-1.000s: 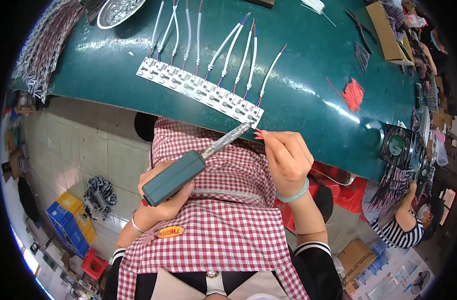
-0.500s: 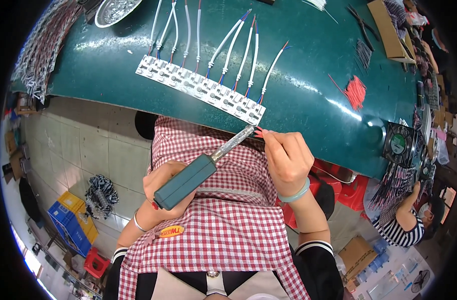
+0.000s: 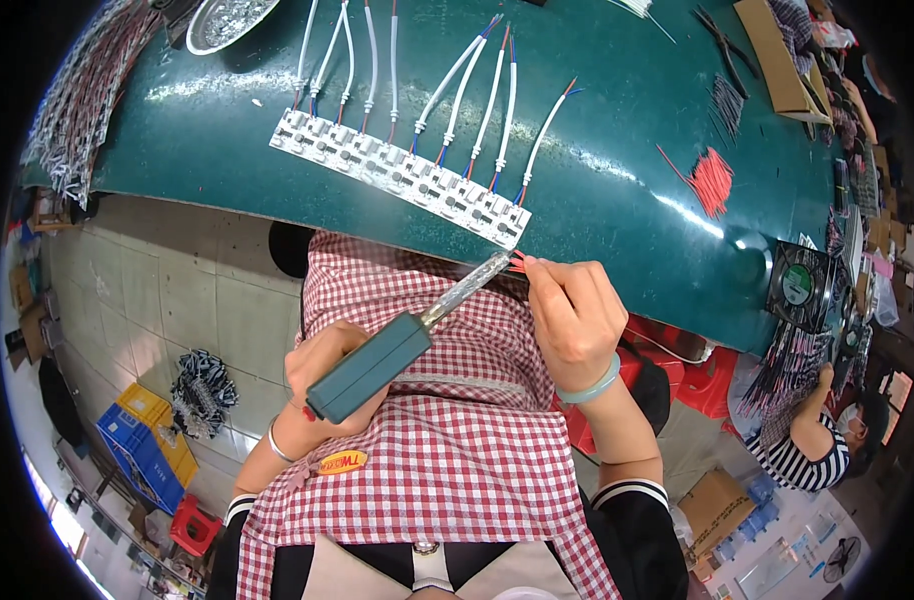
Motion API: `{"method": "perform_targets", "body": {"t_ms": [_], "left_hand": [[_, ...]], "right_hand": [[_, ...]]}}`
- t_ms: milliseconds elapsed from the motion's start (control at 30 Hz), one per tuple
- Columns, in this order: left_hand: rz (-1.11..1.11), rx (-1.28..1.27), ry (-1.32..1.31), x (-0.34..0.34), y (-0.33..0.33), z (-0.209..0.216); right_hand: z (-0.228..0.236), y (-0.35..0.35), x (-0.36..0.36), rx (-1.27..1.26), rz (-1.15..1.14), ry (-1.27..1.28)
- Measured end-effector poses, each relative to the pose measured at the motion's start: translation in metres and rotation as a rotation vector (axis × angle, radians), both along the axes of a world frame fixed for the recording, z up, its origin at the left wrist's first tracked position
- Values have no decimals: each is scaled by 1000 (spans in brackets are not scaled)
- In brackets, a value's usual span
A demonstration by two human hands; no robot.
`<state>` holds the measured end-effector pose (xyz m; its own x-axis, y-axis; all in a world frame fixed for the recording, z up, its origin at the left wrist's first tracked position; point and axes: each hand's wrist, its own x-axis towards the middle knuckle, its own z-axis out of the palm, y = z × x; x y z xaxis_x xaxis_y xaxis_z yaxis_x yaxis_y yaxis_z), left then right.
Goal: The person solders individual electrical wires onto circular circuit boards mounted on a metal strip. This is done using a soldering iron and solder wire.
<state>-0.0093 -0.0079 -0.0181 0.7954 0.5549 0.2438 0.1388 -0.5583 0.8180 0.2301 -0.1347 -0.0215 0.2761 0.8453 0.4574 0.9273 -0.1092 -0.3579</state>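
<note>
My left hand (image 3: 324,375) grips the teal handle of a soldering iron (image 3: 377,362), whose metal shaft slants up to the right. Its tip meets a thin red wire (image 3: 518,263) pinched in the fingers of my right hand (image 3: 573,318), just below the table's near edge. A green bangle circles that wrist. On the dark green table (image 3: 627,180), a white strip of small modules (image 3: 402,175) lies diagonally, with several white cables with red and blue cores running up from it.
A small heap of red wire pieces (image 3: 712,178) lies to the right, a metal dish (image 3: 227,18) at the top left, bundles of wires (image 3: 82,95) at the left edge. A fan (image 3: 799,285) and another person in stripes (image 3: 812,440) are at right. Crates (image 3: 142,440) stand on the floor.
The iron's handle and my left hand have shifted slightly right and down. My right hand keeps the red wire at the tip.
</note>
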Motion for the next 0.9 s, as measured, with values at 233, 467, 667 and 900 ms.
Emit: {"method": "perform_targets", "body": {"t_ms": [233,467,667,900], "left_hand": [[48,58,-71,4,-1,5],[73,55,-66,4,0,8],[125,29,-16,-5,0,9],[120,39,-50,-5,0,7]], "right_hand": [[-3,-1,0,2,-7,-34],[0,-12,3,8,-24,9],[26,-37,4,-15,-190,84],[7,9,-14,100,-37,146]]}}
